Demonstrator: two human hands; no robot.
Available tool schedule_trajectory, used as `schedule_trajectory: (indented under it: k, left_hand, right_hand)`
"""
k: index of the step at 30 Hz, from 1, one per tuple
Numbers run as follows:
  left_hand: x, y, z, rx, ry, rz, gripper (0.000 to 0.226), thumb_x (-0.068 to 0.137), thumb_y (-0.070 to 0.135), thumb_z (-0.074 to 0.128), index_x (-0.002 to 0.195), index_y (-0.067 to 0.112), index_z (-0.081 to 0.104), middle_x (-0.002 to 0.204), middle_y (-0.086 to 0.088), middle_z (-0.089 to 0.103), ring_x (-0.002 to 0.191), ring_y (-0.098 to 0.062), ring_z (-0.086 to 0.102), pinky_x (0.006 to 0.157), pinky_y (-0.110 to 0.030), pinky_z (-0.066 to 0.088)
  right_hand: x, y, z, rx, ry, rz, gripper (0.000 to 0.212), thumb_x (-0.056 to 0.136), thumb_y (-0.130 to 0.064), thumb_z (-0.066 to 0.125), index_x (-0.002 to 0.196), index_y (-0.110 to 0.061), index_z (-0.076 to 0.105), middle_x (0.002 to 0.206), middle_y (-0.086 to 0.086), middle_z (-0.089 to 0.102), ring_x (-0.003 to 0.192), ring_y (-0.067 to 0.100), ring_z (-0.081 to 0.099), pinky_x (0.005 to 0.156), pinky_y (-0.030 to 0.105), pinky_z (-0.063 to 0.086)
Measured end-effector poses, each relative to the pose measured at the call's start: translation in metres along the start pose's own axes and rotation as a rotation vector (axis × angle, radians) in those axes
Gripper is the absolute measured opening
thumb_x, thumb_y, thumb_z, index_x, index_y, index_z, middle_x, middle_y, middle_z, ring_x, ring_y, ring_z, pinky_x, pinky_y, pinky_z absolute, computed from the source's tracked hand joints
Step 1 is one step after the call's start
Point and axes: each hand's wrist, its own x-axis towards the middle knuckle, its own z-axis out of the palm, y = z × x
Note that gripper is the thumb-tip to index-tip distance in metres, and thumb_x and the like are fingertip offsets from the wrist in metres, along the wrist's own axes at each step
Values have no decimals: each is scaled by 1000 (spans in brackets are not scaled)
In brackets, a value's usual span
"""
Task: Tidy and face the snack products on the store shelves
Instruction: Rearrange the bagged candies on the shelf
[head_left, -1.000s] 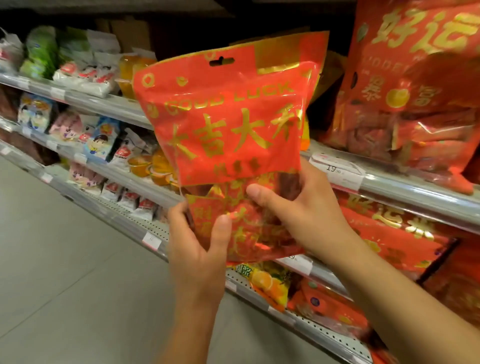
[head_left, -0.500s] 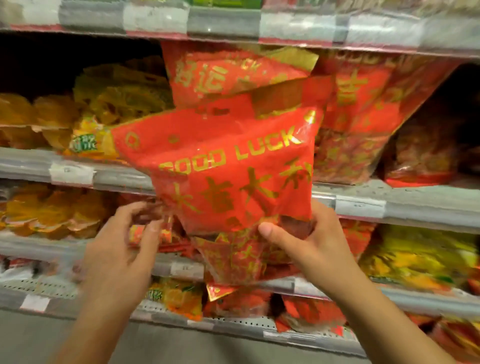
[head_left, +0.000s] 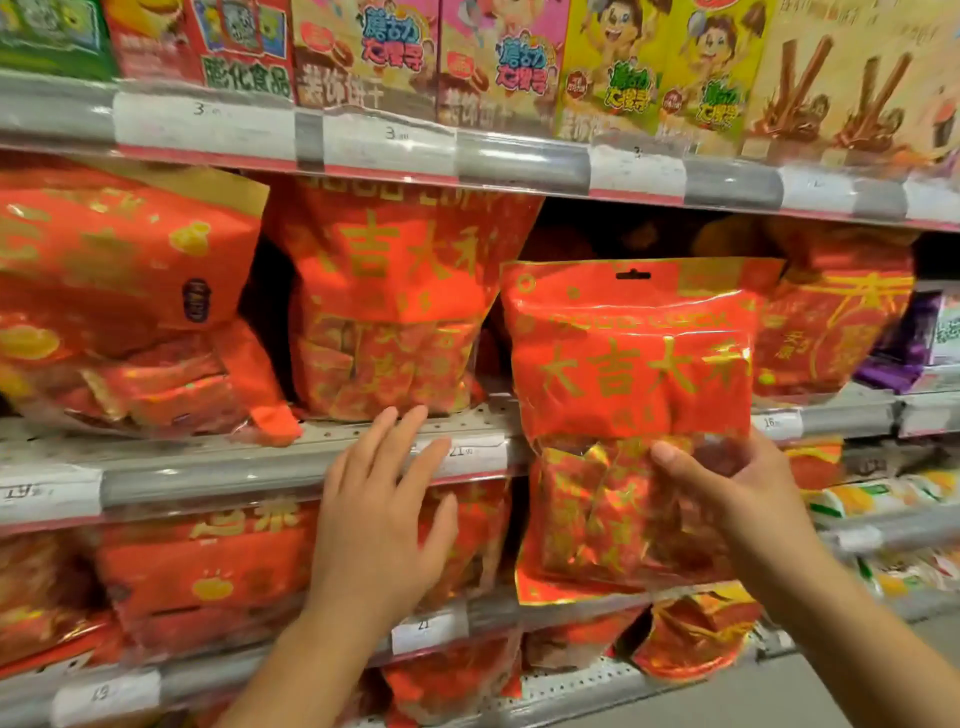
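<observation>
Right hand (head_left: 748, 499) grips a red snack bag (head_left: 634, 395) printed with gold Chinese characters, thumb curled across the clear lower window and the fingers behind it, holding the bag upright in front of the middle shelf (head_left: 218, 467), to the right of centre and nearer the camera than the stocked bags. Its hang-hole header points up and its lower edge hangs below the shelf's front rail. To its left, the left hand (head_left: 379, 519) is spread with straight fingers, palm toward the shelves, its fingertips (head_left: 387, 418) at the front lip of the middle shelf just below a matching red bag (head_left: 395, 312) that stands on that shelf; whether they touch the bag cannot be told. A white price tag (head_left: 475, 453) sits on the rail just right of that hand. Farther left on the same shelf a larger red bag (head_left: 119, 301) leans. Behind the held bag, on the right, another red bag (head_left: 826, 332) stands on the shelf. On the top shelf, boxes of biscuits (head_left: 498, 57) with cartoon figures stand in a row. Below, more red bags (head_left: 202, 577) fill the lower shelf.
</observation>
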Motion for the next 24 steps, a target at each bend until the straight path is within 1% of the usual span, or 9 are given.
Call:
schedule_trajectory:
  k: [3,7,10,12,14,16,19,22,24]
  left_hand:
    - [-4,-3,13,98,35,74,54,91,31,51,143,21,59,164,-7,34,154,-30,26,121,-47,24]
    - [-2,1,25,131,107,19,51,88,31,51,135,19,66,162,-9,37,152,-32,30,121,-52,24]
    - [-1,3,29,171,116,12,51,84,35,53,130,18,68,161,-11,38,150,-35,32,120,-55,27]
    - [-1,1,30,215,110,20,52,84,37,52,131,18,67,162,-11,36,151,-35,30,122,-54,23]
    - [0,1,32,247,113,25,54,84,38,52,133,18,64,162,-12,35,151,-36,29,124,-52,17]
    - [0,1,35,266,136,30,55,83,38,52,133,18,61,161,-14,38,150,-38,30,123,-51,16]
    - [-1,1,37,277,147,36,57,82,38,53,135,18,59,160,-15,38,150,-39,30,123,-51,15]
    - [0,0,36,285,137,51,59,82,38,53,138,19,55,161,-14,36,151,-38,28,123,-52,16]
    - [-2,-2,37,283,129,56,60,83,38,53,140,20,52,162,-15,35,152,-38,27,123,-54,18]
  right_hand:
    - [40,-12,-14,23,-83,69,29,77,-13,82,102,-10,67,75,3,72,62,20,67,48,26,50]
    - [91,-10,-14,81,-105,199,46,70,-20,89,101,3,65,83,22,60,66,29,58,56,29,47]
    - [117,-22,-5,114,-126,217,22,83,-14,80,86,-4,60,62,14,53,47,20,52,48,23,44]
    - [143,-30,4,121,-66,207,21,89,-10,74,78,-11,57,47,3,50,32,11,45,38,18,39]
    - [167,-31,16,111,-35,137,18,90,-11,75,80,-14,59,47,4,52,30,13,46,38,18,37]
    - [179,-19,25,121,-90,34,12,89,-16,77,92,-17,65,63,10,64,45,21,58,47,29,45]
    - [188,12,30,141,-136,-47,26,87,-16,76,110,-10,65,100,8,73,90,26,70,82,44,57]
    - [192,18,32,157,-177,-39,29,83,-23,79,106,-14,65,94,-5,76,86,14,73,75,36,57]
    - [191,15,26,115,-223,6,44,69,-41,83,103,-19,66,90,-1,75,81,25,70,74,43,49]
